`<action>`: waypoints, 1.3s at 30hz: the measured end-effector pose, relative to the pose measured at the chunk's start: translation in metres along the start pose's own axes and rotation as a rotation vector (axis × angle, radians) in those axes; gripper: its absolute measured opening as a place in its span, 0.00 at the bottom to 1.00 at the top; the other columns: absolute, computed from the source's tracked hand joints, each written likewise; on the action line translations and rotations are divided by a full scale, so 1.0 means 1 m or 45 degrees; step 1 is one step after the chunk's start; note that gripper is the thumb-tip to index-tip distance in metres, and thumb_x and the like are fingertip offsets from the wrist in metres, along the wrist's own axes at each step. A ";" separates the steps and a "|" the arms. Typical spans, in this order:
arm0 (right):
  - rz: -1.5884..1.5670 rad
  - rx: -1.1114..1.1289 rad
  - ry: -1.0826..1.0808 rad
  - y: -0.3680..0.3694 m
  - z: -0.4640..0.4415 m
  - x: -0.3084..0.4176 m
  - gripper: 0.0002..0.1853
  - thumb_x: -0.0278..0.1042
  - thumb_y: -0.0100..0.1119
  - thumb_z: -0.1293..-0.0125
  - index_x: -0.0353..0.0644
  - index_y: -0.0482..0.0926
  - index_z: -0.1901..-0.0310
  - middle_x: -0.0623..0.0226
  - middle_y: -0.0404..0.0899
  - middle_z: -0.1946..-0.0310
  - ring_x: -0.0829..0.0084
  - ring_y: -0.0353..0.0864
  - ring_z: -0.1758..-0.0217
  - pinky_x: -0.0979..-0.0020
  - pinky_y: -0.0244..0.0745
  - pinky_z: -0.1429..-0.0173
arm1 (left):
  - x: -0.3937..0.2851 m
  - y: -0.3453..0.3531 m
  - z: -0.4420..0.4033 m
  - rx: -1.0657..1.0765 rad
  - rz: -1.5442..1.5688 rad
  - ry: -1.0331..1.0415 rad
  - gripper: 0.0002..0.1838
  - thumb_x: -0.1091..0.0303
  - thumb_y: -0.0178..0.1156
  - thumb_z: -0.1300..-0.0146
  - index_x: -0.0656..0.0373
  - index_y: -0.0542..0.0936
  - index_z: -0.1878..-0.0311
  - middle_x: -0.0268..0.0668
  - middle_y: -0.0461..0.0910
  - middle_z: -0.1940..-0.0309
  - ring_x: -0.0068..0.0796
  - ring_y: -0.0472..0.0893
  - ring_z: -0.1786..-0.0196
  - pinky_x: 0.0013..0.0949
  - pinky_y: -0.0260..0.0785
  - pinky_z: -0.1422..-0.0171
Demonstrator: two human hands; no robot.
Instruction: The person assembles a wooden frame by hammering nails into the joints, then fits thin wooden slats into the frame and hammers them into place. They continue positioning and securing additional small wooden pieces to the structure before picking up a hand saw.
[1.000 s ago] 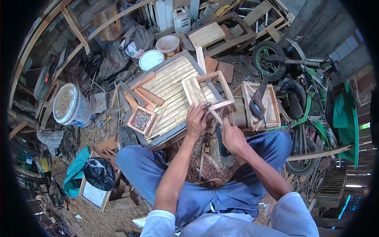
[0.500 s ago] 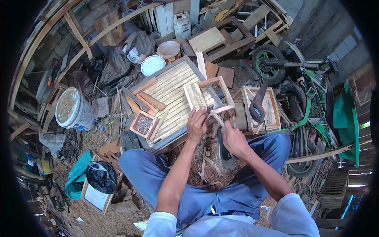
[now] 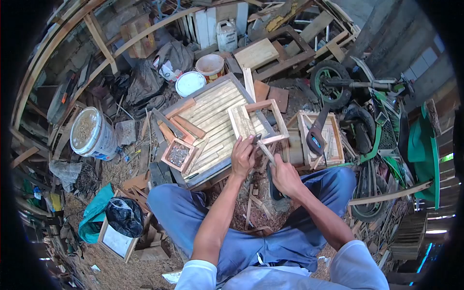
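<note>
My right hand (image 3: 286,178) is wrapped round the light wooden handle of a hammer (image 3: 265,151). The hammer's small dark head is up beside the fingertips of my left hand (image 3: 243,157). Those left fingers are bent together at the near edge of a wooden frame (image 3: 276,138); whatever they pinch is too small to tell. The frame has a wide pale board on its left side and lies over the right part of a slatted wooden worktop (image 3: 212,123).
On the worktop's left sit a small box of nails (image 3: 178,154) and loose wood strips (image 3: 188,126). A handsaw (image 3: 316,137) rests on a wooden crate (image 3: 302,118) at right. Paint buckets (image 3: 190,84) stand behind, a sawdust-filled bucket (image 3: 94,133) left, a green motorbike (image 3: 379,125) right.
The camera view has shifted slightly, so the surroundings sit a little lower and to the right. Both hands and the hammer keep nearly the same place at the frame's edge.
</note>
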State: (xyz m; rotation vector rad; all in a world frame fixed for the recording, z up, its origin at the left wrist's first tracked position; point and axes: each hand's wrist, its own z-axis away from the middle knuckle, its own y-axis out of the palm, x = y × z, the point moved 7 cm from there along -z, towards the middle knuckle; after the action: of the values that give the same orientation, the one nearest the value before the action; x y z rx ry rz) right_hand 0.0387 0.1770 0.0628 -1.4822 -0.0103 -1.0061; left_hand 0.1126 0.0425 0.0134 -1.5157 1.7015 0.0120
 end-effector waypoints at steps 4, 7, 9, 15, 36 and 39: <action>-0.160 -0.117 -0.033 -0.024 0.001 0.011 0.11 0.35 0.48 0.26 0.35 0.63 0.54 0.32 0.76 0.75 0.30 0.76 0.66 0.38 0.68 0.62 | -0.001 -0.002 0.000 -0.029 0.087 0.004 0.05 0.80 0.67 0.46 0.61 0.83 0.65 0.40 0.85 0.54 0.40 0.83 0.44 0.51 0.66 0.29; -0.309 -0.254 -0.008 -0.030 -0.005 0.002 0.12 0.36 0.50 0.26 0.34 0.65 0.53 0.35 0.75 0.78 0.33 0.78 0.69 0.43 0.68 0.66 | 0.001 -0.001 -0.001 0.007 0.084 -0.016 0.06 0.76 0.66 0.43 0.59 0.84 0.61 0.38 0.85 0.53 0.37 0.81 0.41 0.48 0.65 0.29; -0.399 -0.277 0.088 -0.018 -0.006 -0.016 0.13 0.37 0.50 0.26 0.34 0.67 0.52 0.36 0.75 0.78 0.34 0.79 0.70 0.44 0.68 0.67 | 0.003 -0.002 -0.003 0.020 0.143 -0.056 0.08 0.75 0.67 0.42 0.60 0.84 0.59 0.39 0.85 0.51 0.38 0.81 0.41 0.48 0.65 0.28; -0.352 -0.371 0.132 0.000 -0.016 -0.041 0.14 0.39 0.49 0.25 0.35 0.68 0.50 0.35 0.77 0.74 0.33 0.79 0.65 0.43 0.70 0.62 | 0.000 -0.010 -0.008 -0.013 0.281 -0.151 0.12 0.77 0.69 0.44 0.63 0.84 0.56 0.43 0.84 0.50 0.43 0.81 0.41 0.47 0.67 0.31; -0.540 -0.454 0.156 0.008 -0.061 -0.082 0.20 0.43 0.46 0.24 0.35 0.68 0.42 0.38 0.80 0.63 0.36 0.79 0.55 0.47 0.72 0.51 | -0.002 -0.005 -0.036 0.274 0.048 -0.069 0.23 0.64 0.73 0.50 0.59 0.83 0.49 0.41 0.79 0.43 0.45 0.75 0.38 0.43 0.66 0.32; -0.578 -0.544 0.080 0.009 -0.063 -0.079 0.21 0.42 0.47 0.24 0.35 0.67 0.39 0.40 0.81 0.63 0.40 0.82 0.58 0.49 0.74 0.52 | -0.001 -0.006 -0.039 0.384 0.035 -0.005 0.27 0.61 0.75 0.53 0.58 0.82 0.47 0.39 0.77 0.38 0.44 0.73 0.36 0.43 0.65 0.31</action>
State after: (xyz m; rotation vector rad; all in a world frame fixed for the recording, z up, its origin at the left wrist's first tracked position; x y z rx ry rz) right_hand -0.0396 0.1669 -0.0002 -1.8840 -0.0953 -1.4878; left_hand 0.0953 0.0219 0.0421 -1.2672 1.6374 -0.2179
